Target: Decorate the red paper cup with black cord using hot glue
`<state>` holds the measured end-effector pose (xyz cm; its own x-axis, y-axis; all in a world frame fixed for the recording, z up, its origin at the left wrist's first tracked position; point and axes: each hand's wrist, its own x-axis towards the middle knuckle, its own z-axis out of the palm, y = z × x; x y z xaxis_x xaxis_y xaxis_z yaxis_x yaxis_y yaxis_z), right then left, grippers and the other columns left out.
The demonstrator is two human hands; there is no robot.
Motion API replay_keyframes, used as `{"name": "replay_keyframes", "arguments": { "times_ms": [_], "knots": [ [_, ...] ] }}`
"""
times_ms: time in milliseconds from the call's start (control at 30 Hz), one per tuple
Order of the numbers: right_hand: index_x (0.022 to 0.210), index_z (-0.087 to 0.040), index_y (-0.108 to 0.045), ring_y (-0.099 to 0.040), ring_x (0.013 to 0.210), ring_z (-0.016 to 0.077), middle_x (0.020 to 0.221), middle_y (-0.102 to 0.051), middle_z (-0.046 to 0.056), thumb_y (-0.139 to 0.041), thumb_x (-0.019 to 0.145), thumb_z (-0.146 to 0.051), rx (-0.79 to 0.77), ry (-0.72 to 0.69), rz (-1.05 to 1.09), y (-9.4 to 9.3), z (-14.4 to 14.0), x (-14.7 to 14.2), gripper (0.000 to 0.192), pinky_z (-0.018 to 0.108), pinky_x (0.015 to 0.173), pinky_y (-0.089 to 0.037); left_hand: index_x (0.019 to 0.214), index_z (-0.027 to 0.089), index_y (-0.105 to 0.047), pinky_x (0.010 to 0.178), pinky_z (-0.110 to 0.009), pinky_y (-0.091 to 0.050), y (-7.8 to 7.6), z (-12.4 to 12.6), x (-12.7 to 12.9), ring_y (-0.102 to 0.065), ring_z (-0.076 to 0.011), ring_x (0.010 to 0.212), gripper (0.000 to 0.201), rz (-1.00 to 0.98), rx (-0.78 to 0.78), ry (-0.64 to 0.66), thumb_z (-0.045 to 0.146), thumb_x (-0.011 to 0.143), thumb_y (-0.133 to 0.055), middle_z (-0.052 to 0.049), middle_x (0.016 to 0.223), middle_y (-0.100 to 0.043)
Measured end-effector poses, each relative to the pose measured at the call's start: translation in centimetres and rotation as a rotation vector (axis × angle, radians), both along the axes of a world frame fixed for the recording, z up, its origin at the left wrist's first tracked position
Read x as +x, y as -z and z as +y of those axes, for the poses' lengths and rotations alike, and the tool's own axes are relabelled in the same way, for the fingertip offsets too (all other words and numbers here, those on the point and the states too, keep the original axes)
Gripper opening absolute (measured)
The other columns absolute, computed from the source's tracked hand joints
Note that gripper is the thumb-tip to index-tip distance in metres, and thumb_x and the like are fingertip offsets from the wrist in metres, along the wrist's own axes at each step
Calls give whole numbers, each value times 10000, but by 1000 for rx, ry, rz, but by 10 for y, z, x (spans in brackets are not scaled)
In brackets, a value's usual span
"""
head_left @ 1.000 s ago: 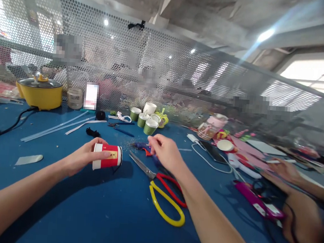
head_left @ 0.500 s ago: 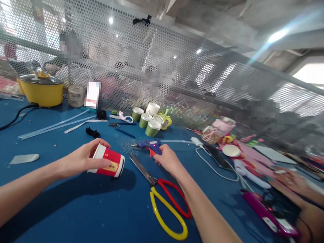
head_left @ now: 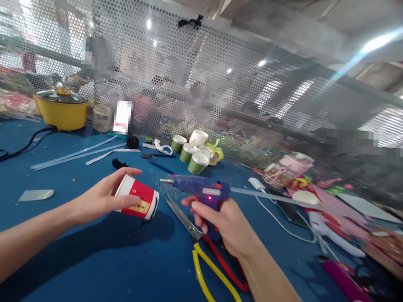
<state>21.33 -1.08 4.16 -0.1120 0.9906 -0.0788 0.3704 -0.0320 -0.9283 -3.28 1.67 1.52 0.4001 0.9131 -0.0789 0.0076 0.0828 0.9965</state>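
My right hand (head_left: 229, 224) has just picked the blue glue gun (head_left: 200, 190) up off the table (head_left: 76, 262) and is wrapped tight around its handle. Its tip points at the red cup (head_left: 137, 201). My left hand (head_left: 103, 197) holds that cup sideways, just above the table.

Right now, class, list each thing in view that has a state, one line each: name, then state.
Left hand: holding the cup.
Cup: on its side, off the table.
Right hand: gripping the glue gun.
Glue gun: raised, red light on, nozzle towards the cup.
Scissors: lying on the table, blades shut.
Yellow pot: lid on.
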Motion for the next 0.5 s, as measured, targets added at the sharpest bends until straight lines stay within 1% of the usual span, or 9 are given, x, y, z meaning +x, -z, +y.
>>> {"name": "replay_keyframes", "arguments": {
  "times_ms": [100,233,300,367,500],
  "knots": [
    [754,-133,-624,-441,422,79,468,-488,-23,-546,749,-388,56,-37,-70,0,-12,-4,267,202,416,-382,1141,241,-427,643,-248,-462,1,1,0,-600,-178,750,547,-29,-7,-40,330,652,-656,-12,827,-636],
    [667,-164,-598,-436,419,85,481,-495,-25,-545,734,-382,100,37,-168,2,-24,-10,234,209,414,-383,1107,237,-438,642,-259,-471,3,4,0,-604,-192,768,522,-17,-30,-49,360,647,-651,-19,846,-640],
    [632,-174,-582,-425,416,89,469,-486,-28,-541,734,-376,121,50,-226,4,-27,-10,231,216,415,-379,1095,234,-440,639,-262,-473,4,5,1,-606,-194,769,509,-17,-34,-52,354,647,-651,-21,847,-639],
    [643,-182,-584,-416,418,96,460,-479,-31,-543,735,-376,128,29,-272,8,-27,-9,219,223,409,-373,1092,234,-441,636,-260,-471,4,6,1,-607,-193,768,501,-13,-33,-56,349,651,-649,-19,847,-641],
    [740,-205,-618,-424,413,115,448,-476,-32,-552,737,-368,126,22,-300,16,-26,-4,175,234,385,-371,1087,238,-454,606,-243,-457,5,6,0,-606,-193,761,495,8,-20,-69,355,647,-649,-18,841,-652]
  ]
}}
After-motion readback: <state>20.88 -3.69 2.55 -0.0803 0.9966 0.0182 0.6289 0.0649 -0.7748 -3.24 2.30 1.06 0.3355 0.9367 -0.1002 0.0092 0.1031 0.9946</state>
